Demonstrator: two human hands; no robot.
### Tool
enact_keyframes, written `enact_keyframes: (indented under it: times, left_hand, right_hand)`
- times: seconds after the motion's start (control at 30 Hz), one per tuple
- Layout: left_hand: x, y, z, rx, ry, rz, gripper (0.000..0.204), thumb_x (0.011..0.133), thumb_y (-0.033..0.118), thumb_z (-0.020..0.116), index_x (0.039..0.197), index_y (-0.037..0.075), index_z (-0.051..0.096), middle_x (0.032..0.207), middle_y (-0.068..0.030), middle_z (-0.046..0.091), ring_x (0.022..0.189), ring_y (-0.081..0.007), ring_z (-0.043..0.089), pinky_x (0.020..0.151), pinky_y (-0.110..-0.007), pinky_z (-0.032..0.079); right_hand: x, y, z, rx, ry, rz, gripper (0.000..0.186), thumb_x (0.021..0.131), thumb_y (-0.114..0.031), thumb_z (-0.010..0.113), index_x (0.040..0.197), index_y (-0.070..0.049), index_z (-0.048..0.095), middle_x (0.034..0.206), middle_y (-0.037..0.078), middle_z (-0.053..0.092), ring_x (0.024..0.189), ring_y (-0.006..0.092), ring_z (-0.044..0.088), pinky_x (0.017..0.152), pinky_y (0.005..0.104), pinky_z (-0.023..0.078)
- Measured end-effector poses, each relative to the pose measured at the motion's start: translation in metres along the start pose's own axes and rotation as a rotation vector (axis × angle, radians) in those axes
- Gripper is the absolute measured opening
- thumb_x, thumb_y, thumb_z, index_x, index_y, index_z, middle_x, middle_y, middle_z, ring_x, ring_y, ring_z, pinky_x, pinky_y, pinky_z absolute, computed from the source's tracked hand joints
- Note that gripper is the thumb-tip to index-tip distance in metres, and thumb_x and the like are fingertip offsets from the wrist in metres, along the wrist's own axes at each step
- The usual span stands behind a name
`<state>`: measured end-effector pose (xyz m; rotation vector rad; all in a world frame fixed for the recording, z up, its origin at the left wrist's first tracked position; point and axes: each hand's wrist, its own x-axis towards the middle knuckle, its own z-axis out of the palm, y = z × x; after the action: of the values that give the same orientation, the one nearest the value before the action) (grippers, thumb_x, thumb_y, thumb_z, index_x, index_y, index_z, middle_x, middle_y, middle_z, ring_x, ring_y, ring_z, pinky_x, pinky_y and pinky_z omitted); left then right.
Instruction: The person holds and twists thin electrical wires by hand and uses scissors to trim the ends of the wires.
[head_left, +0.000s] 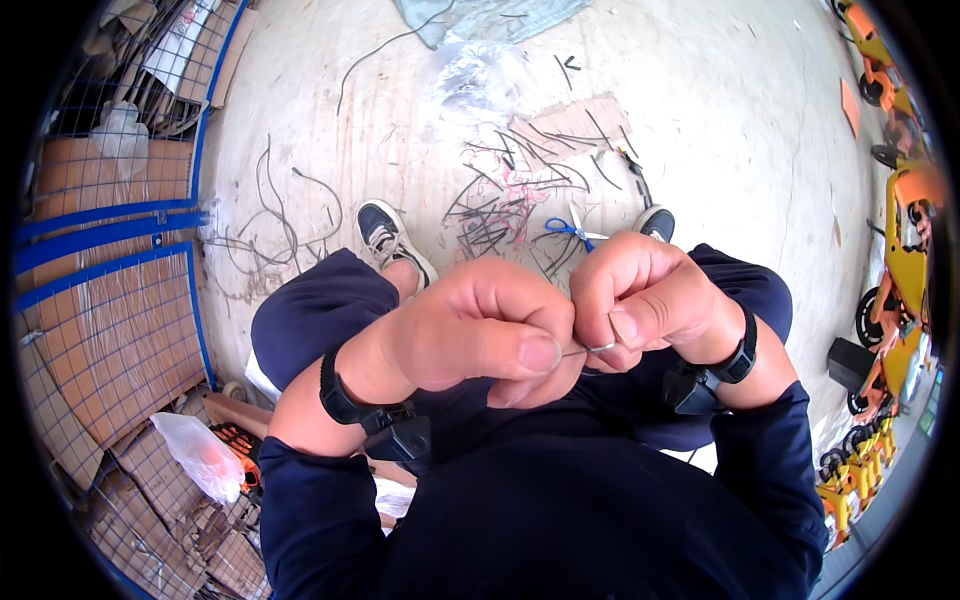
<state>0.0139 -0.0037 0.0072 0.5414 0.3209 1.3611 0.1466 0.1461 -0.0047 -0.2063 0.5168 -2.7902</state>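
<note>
A thin grey piece of wire (600, 347) spans the small gap between my two hands, above my lap. My left hand (470, 330) pinches one end of it between thumb and curled fingers. The other end, slightly bent, is pinched in my right hand (650, 300), whose thumb presses against the forefinger. Most of the wire is hidden inside the fingers. Beyond my hands, blue-handled scissors (572, 229) lie on the floor with their blades apart. Next to them are many short dark cut strips (487, 238) and some thin pink strands (518, 185).
A flat cardboard piece (570, 124), a clear plastic bag (475, 85) and a blue sheet (490, 18) lie farther off. Long dark cords (290, 228) curl at the left. A blue-framed mesh cage (205, 300) with cardboard stands left; yellow-and-orange wheeled frames (900, 240) line the right.
</note>
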Motion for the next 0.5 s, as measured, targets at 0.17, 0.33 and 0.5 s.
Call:
enact_keyframes:
  times: [0.17,0.33,0.5]
  left_hand:
    - [0.002,-0.002,-0.003,-0.06,-0.11,-0.032,0.028,0.088,0.014,0.051,0.063,0.004,0.048,0.051,-0.0037,0.049,0.049,-0.014,0.048,0.047,-0.026,0.034]
    - [0.0,0.004,-0.006,0.368,0.185,0.074,0.027,0.09,0.017,0.051,0.067,0.002,0.05,0.059,-0.0046,0.053,0.054,-0.0126,0.05,0.052,-0.026,0.039]
    - [0.009,-0.005,-0.012,1.018,0.285,0.368,0.025,0.087,0.022,0.061,0.073,0.002,0.053,0.064,-0.0059,0.053,0.058,-0.0152,0.05,0.054,-0.028,0.039]
  right_hand:
    - [-0.002,0.0,0.0,-0.009,-0.024,0.029,0.017,0.092,-0.008,0.055,0.094,0.008,0.059,0.078,0.01,0.058,0.048,0.006,0.034,0.042,0.022,0.023]
    - [-0.001,-0.007,0.004,-0.229,0.105,-0.067,0.016,0.092,-0.01,0.055,0.089,0.005,0.059,0.078,0.007,0.058,0.051,0.0051,0.037,0.045,0.0209,0.028]
    - [0.0,-0.014,0.005,-0.51,0.237,-0.076,0.014,0.092,-0.01,0.054,0.088,0.002,0.06,0.078,0.003,0.057,0.054,0.0038,0.038,0.047,0.0201,0.029]
